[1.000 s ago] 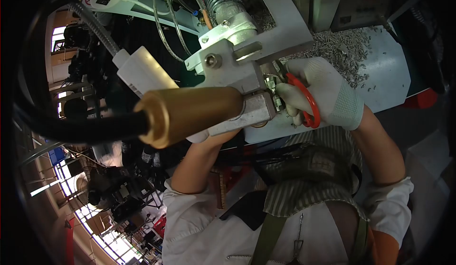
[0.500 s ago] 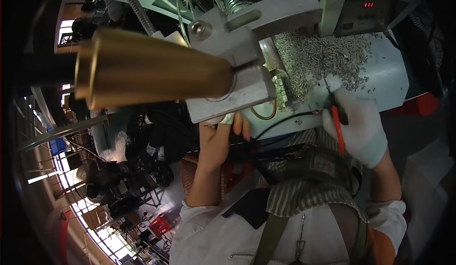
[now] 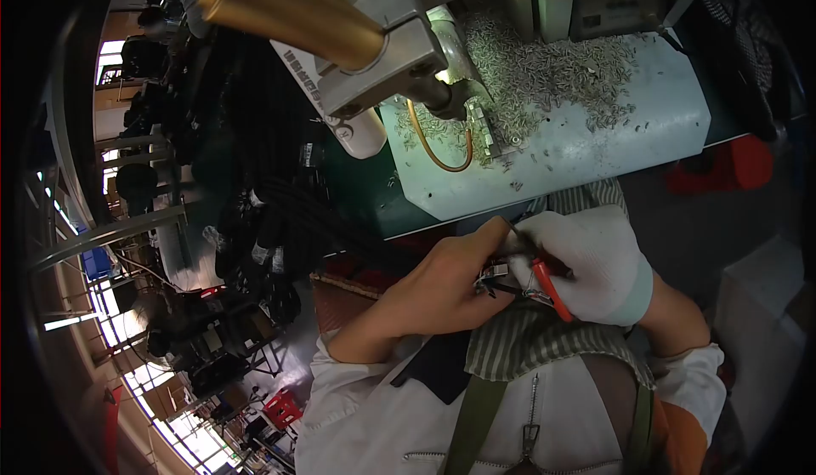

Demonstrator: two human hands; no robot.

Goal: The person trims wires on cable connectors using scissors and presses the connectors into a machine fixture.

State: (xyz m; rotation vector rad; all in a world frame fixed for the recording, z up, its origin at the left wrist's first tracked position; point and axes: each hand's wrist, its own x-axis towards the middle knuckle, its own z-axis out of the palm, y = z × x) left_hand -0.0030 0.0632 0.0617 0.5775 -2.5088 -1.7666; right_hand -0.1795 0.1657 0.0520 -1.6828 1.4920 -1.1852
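Note:
Bare and closed, my left hand (image 3: pixel 455 281) pinches a small connector (image 3: pixel 493 273) with thin dark wires near my lap. My right hand (image 3: pixel 591 262), in a white glove, is wrapped round a red-handled tool (image 3: pixel 552 290). The tool's dark tip points toward my left fingertips. Both hands are close together in front of the striped apron (image 3: pixel 544 339), below the table edge. Where the tool and connector meet is partly hidden by fingers.
Above the pale work plate (image 3: pixel 629 152) stands a machine with a brass-coloured cylinder (image 3: pixel 297 16) and a small metal fixture (image 3: pixel 482 130). Many tiny metal pieces (image 3: pixel 552 67) lie heaped on the plate. A red object (image 3: pixel 731 164) is at the right; black cables (image 3: pixel 272 220) hang at the left.
Both hands have come together near my lap. My right hand has moved left and down with the red-handled tool. The connector now shows in my left hand. The view has shifted.

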